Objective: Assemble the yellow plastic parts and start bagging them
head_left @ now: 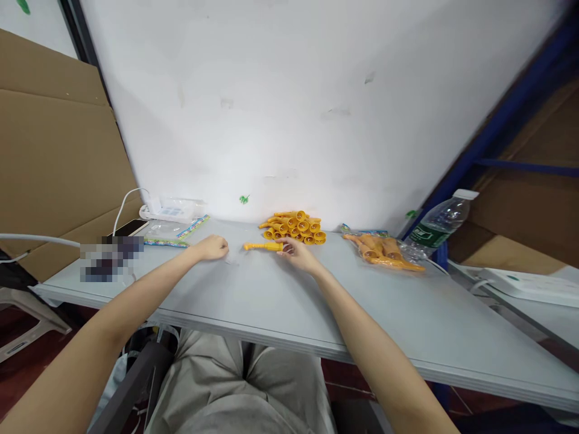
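My right hand (296, 253) grips a yellow plastic horn-shaped toy (262, 246) by its wide end, just above the grey table. The toy's thin, twisted end points left toward my left hand. My left hand (211, 248) is closed, its fingers curled together over the table. A faint clear scrap (232, 261) shows beside it, and whatever the fingers hold is hidden. Just beyond my right hand lies a stacked pile of the same yellow horn-shaped toys (301, 228), most with their flared mouths facing me.
Clear bags with coloured header strips (194, 226) lie at the left, near a phone (129, 229) and a white power strip (167, 211). A filled bag of orange-yellow toys (384, 250) and a tilted water bottle (441, 223) are at the right. A white wall (289, 120) stands behind the table (271, 301).
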Motion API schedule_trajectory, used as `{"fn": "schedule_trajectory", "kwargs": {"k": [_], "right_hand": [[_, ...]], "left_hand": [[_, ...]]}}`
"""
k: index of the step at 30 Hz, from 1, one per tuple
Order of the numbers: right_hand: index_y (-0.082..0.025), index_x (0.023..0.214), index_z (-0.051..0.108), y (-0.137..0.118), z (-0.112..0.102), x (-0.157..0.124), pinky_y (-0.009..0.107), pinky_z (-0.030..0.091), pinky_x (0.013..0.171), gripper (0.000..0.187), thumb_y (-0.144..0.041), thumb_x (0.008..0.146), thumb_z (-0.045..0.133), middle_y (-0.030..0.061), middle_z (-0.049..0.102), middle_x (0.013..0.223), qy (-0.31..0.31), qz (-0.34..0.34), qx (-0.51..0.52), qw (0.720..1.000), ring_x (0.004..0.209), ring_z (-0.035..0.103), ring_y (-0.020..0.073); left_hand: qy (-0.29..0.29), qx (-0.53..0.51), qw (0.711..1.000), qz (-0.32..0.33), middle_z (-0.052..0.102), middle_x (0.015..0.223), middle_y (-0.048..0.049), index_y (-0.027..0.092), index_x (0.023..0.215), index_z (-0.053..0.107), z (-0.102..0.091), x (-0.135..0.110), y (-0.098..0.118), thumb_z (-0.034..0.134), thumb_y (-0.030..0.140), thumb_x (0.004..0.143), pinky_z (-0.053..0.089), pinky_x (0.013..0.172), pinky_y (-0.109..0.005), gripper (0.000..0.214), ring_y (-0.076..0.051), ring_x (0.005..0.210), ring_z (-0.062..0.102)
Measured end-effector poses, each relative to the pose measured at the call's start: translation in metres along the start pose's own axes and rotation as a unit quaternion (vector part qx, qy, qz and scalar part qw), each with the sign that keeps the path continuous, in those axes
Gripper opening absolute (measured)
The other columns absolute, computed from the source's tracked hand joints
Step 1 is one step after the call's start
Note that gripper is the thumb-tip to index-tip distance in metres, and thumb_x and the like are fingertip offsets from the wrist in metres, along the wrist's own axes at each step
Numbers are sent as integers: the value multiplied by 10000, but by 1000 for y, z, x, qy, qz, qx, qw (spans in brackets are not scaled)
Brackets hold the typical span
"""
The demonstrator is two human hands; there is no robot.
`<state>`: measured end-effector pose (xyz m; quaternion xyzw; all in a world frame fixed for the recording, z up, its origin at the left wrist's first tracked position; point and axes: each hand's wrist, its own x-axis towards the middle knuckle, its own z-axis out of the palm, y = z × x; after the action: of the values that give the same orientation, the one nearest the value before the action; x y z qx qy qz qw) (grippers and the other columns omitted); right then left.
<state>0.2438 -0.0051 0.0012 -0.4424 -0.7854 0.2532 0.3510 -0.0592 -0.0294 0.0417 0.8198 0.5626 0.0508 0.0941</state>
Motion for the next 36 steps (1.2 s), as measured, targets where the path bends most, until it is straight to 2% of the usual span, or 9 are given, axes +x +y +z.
{"fn": "schedule_trajectory", "kwargs": {"k": [3,6,11,18,23,28,32,34,36], "right_hand": [[-177,1076,650,1,1,-2,323,525,785,329,-141,749,629,77,676,1039,-5,20,-8,1000,840,624,167],[-174,1073,651,2,2,-4,329,520,808,334,-132,741,652,83,670,1079,-6,27,-16,999,847,622,164],[-142,1125,639,2,2,-8,320,520,794,368,-168,760,682,78,684,979,-33,48,-17,998,840,633,173],[-138,1121,650,-13,5,1,326,511,808,357,-200,771,683,100,681,1026,-12,8,-33,999,867,632,180],[-149,1093,662,-32,20,14,316,508,779,354,-199,744,687,91,681,1004,-25,-27,-24,999,820,622,171],[-140,928,684,-41,35,24,258,481,666,255,-196,680,694,27,650,795,-38,4,-18,999,709,580,142],[-149,769,654,-39,41,26,223,453,576,171,-207,623,720,-17,600,658,-73,45,29,996,644,561,127],[-149,771,645,-38,42,24,221,460,570,204,-212,602,742,-9,618,675,-78,69,61,993,651,579,131],[-148,786,640,-38,42,23,226,473,581,235,-200,588,755,6,638,706,-71,89,87,990,673,600,139]], "left_hand": [[19,42,998,-45,728,886,-141,156,802,716,1,12,16,450,334,819,476,790,-324,320,-256,872,673],[31,73,994,-75,721,934,-147,160,841,712,2,19,31,523,470,789,471,773,-320,367,-278,909,663],[2,87,995,-58,714,849,-102,180,748,692,2,23,42,588,295,706,451,729,-287,161,-246,876,655],[0,-49,999,1,529,520,12,184,551,505,0,25,42,482,267,757,301,534,-259,223,-128,530,467],[23,-146,988,36,449,500,48,199,581,429,3,29,55,461,242,759,275,510,-254,186,-114,499,400],[56,-211,974,66,476,579,37,184,596,463,11,33,66,452,259,763,317,548,-245,183,-119,579,432],[82,-252,963,44,634,764,-8,172,709,578,12,38,47,425,289,796,433,712,-251,212,-157,762,565],[153,-247,956,-28,679,945,-50,169,832,611,11,40,25,384,308,837,443,857,-278,266,-187,942,589],[194,-225,944,-144,665,1097,-112,148,958,610,10,40,-1,324,307,874,426,947,-341,338,-228,1090,561]]}}
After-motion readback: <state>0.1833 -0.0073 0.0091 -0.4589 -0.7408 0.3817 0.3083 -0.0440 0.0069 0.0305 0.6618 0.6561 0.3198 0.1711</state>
